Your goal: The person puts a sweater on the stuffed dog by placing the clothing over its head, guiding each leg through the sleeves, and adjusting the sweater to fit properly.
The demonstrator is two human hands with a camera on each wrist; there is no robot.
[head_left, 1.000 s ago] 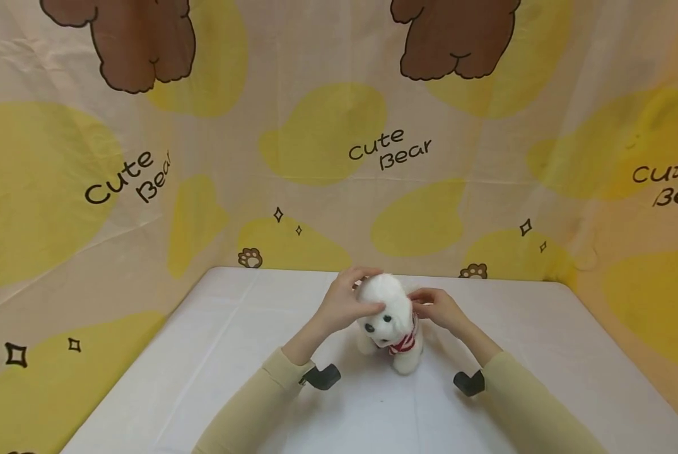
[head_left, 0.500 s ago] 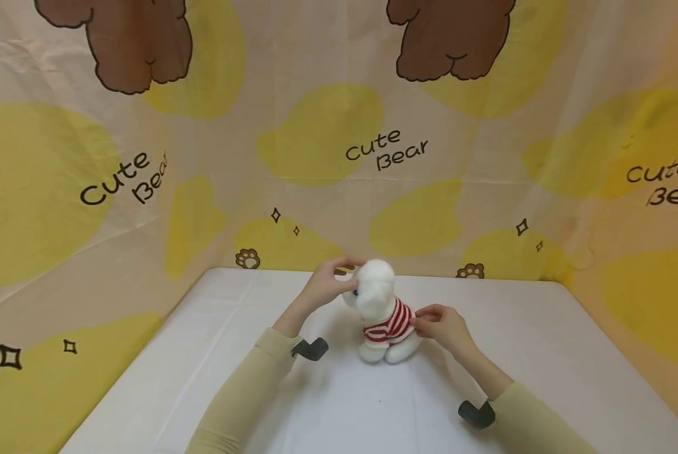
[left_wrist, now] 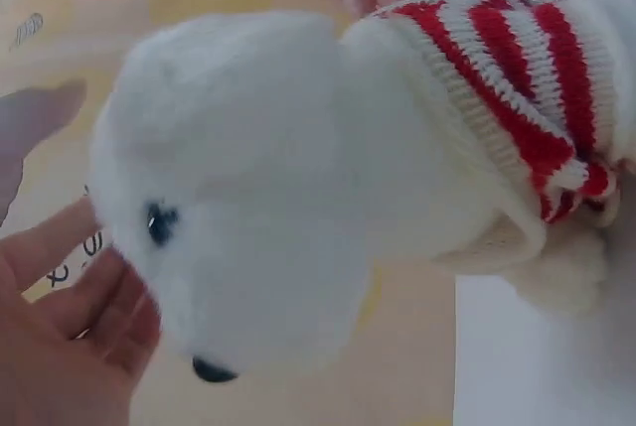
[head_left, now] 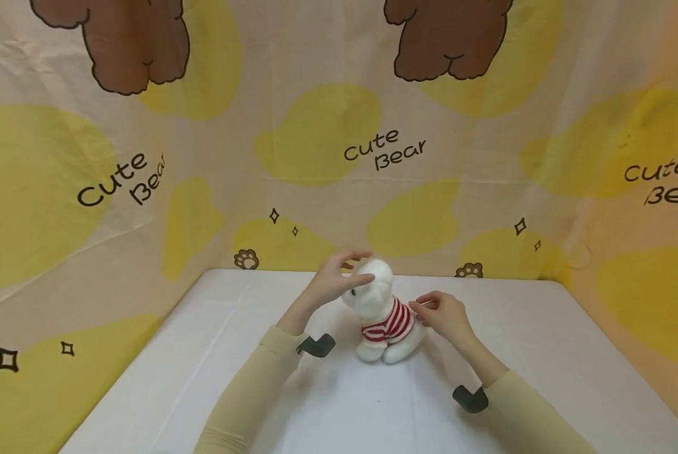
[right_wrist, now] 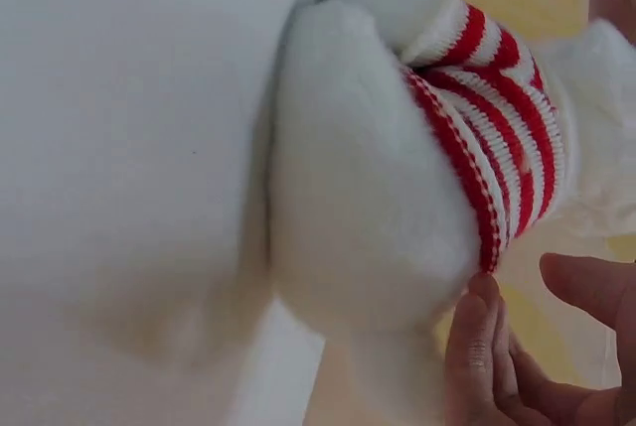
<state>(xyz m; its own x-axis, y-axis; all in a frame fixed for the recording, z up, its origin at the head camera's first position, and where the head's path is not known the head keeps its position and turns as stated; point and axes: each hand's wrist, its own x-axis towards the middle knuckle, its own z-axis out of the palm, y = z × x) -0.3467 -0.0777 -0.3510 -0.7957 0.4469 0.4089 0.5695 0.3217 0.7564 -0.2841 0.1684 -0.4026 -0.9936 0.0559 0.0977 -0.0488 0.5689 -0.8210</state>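
Observation:
A white plush dog (head_left: 373, 290) in a red-and-white striped knit sweater (head_left: 397, 320) sits on the table, its head toward the left. My left hand (head_left: 330, 280) is at its head, thumb and fingers spread apart. In the left wrist view those fingers (left_wrist: 84, 292) lie along the face beside the black eye and nose, with the thumb (left_wrist: 40, 113) standing off the fur. Behind the dog's back is my right hand (head_left: 443, 313). Its fingertips (right_wrist: 482, 292) touch the sweater's rear hem, while the thumb (right_wrist: 581, 282) stays apart from the cloth.
The white table (head_left: 248, 353) ends at a patterned cloth backdrop (head_left: 316, 145) with yellow patches, brown bears and lettering. Black wrist mounts (head_left: 318, 345) stick out from both beige sleeves (head_left: 248, 391).
The dog has turned from facing front to facing left, baring its striped side. My right hand first dropped along its back, then rose slightly; my left hand shifted left, then slightly back.

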